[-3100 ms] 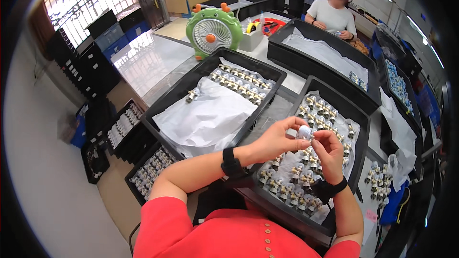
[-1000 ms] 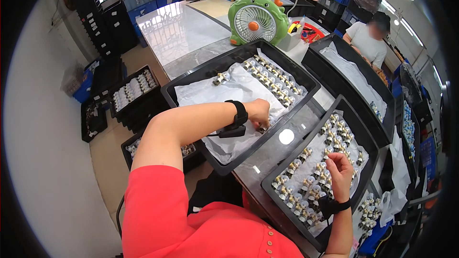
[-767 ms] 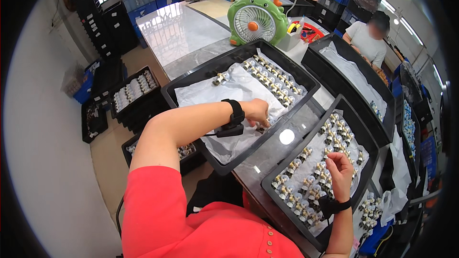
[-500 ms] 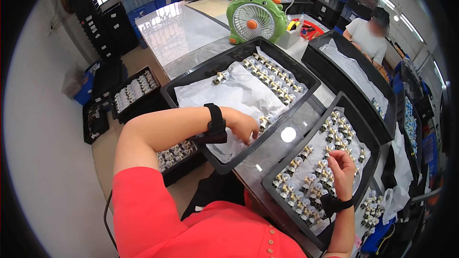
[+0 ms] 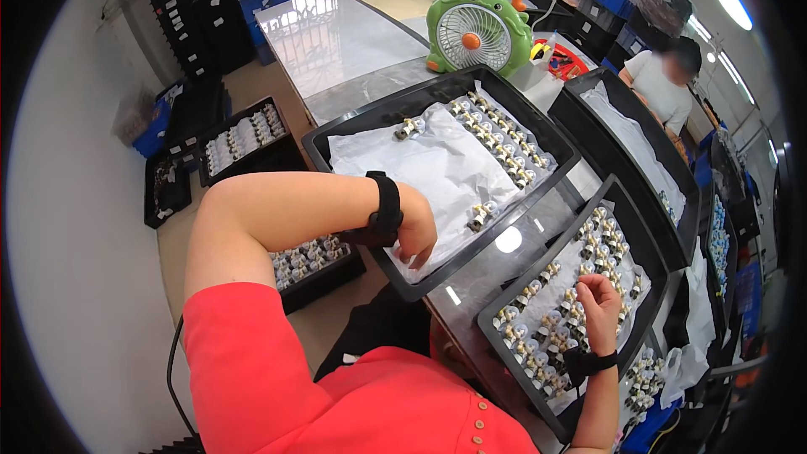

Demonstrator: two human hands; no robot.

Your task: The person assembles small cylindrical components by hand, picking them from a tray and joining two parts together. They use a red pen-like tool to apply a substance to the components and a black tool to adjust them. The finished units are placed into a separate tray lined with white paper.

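My left hand (image 5: 415, 225) hangs over the white paper sheet (image 5: 395, 164) by the front edge of a black tray (image 5: 315, 147). Its fingers droop downward, slightly apart, with nothing visible in them. To its right on the sheet lies a small group of figurines (image 5: 482, 215) with clear domed tops. My right hand (image 5: 600, 313) is over a second black tray (image 5: 487, 319), among rows of similar figurines (image 5: 551, 326). Thumb and fingertips there are pinched together; whatever they hold, if anything, is too small to make out. Black bands circle both wrists.
A green fan (image 5: 477, 32) stands behind the paper-lined tray. Another black tray (image 5: 626, 147) sits at the right, with a person (image 5: 660, 88) beyond it. More filled trays (image 5: 244, 141) stand low at the left. Grey-white tabletop (image 5: 336, 42) extends behind.
My left hand has moved away from the small figurine group toward the tray's near left edge. My right hand stays pinched over its tray. The whole view has shifted slightly.
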